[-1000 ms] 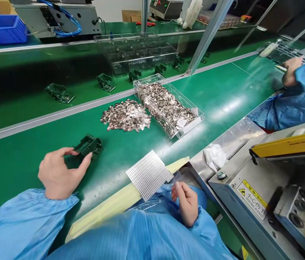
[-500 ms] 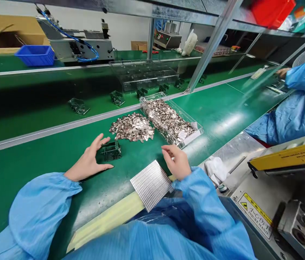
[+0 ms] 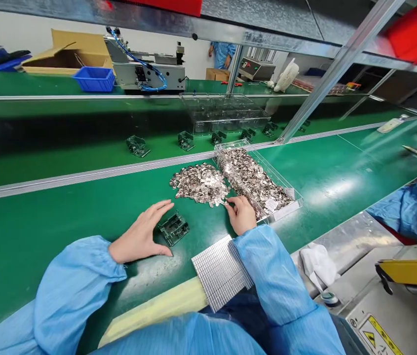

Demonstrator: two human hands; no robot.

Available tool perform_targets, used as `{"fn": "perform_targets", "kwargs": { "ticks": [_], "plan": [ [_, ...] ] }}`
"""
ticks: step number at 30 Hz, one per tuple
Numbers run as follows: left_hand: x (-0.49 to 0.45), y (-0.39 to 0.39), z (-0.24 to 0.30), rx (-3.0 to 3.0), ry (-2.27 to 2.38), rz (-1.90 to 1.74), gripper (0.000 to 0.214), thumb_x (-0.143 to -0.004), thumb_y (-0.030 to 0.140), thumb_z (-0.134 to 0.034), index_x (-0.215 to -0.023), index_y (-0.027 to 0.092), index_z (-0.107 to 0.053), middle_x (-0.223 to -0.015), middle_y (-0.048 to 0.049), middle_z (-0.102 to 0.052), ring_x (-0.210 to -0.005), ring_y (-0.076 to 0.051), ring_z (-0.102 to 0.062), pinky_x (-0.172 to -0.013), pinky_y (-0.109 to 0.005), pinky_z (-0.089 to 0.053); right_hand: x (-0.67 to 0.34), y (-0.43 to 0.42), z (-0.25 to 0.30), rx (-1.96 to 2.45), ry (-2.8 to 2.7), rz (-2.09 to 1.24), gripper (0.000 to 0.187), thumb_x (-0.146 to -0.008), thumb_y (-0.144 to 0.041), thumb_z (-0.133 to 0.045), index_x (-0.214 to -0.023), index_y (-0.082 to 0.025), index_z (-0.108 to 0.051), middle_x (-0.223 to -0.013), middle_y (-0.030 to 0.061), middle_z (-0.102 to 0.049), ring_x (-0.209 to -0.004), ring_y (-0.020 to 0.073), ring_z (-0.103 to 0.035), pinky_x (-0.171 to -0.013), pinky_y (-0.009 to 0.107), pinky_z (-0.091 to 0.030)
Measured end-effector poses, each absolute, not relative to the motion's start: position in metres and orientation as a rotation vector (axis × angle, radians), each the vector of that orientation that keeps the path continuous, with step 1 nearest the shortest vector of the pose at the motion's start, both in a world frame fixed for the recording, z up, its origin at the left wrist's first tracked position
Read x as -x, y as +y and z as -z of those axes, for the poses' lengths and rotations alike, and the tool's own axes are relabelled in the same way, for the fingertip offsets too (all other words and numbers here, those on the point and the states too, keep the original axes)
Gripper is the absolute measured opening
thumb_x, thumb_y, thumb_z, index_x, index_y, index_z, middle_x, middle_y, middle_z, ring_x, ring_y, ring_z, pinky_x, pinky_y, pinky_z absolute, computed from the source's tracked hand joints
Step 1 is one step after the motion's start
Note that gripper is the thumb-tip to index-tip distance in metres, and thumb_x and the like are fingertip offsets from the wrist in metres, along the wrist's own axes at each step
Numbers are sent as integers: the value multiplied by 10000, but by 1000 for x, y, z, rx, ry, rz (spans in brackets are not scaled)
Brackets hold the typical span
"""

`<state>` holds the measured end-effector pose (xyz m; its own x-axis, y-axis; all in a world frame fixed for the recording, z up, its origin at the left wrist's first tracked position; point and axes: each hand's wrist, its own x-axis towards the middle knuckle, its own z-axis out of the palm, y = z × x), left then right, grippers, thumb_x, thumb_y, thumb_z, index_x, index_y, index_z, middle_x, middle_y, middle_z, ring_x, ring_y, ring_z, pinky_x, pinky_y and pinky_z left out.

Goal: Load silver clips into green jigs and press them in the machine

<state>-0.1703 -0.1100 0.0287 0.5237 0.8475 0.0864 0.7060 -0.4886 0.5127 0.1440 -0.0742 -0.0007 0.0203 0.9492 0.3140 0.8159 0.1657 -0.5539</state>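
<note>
My left hand (image 3: 143, 231) is open, its thumb and fingers spread around the left side of a green circuit-board assembly (image 3: 173, 229) on the bench. My right hand (image 3: 242, 215) pinches a small metal piece (image 3: 226, 202) at the near edge of a loose pile of metal pieces (image 3: 199, 183). Just right of that pile, a clear plastic tray (image 3: 289, 213) holds many more such pieces. Below my right forearm lies a silvery sheet scored into a grid (image 3: 221, 271), partly over a pale yellow strip (image 3: 156, 308) at the bench edge.
Several green board assemblies (image 3: 137, 146) stand behind the metal rail (image 3: 82, 177), near a clear tray (image 3: 230, 118). A slanted metal post (image 3: 315, 88) rises behind the pieces. At right are a white cloth (image 3: 317, 266), a machine (image 3: 408, 276) and a co-worker's blue sleeve (image 3: 415, 207).
My right hand has moved forward from above the gridded sheet to the pile's edge. The board assembly has turned and lies flatter, with my left hand still around it. The view has shifted left.
</note>
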Motion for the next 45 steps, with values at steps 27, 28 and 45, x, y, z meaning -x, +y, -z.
{"fn": "perform_targets", "kwargs": {
  "ticks": [27,28,45],
  "plan": [
    [53,-171,-32,-1315,759,-943,480,-786,349,-697,-1193,300,-447,-1101,-51,-590,-983,-191,-650,-815,-317,-575,-111,-215,-56,1262,-1219,-927,94,-801,-298,-692,-772,-209,-694,-990,83,-622,-899,208,-614,-636,264,-527],
    [51,-174,-33,-1305,735,-923,473,-798,328,-685,-1205,305,-443,-1105,-51,-585,-990,-188,-647,-825,-313,-573,-110,-218,-54,1277,-1215,-905,72,-799,-280,-690,-782,-210,-693,-1016,85,-614,-897,204,-611,-638,265,-524],
    [58,-184,-25,-1571,765,-905,332,-917,301,-532,-1238,248,-466,-1084,-66,-599,-868,-162,-609,-767,-274,-519,-94,-224,-46,1424,-1248,-701,139,-826,-284,-660,-721,-196,-637,-1016,87,-599,-838,188,-605,-595,253,-488]
  ]
}}
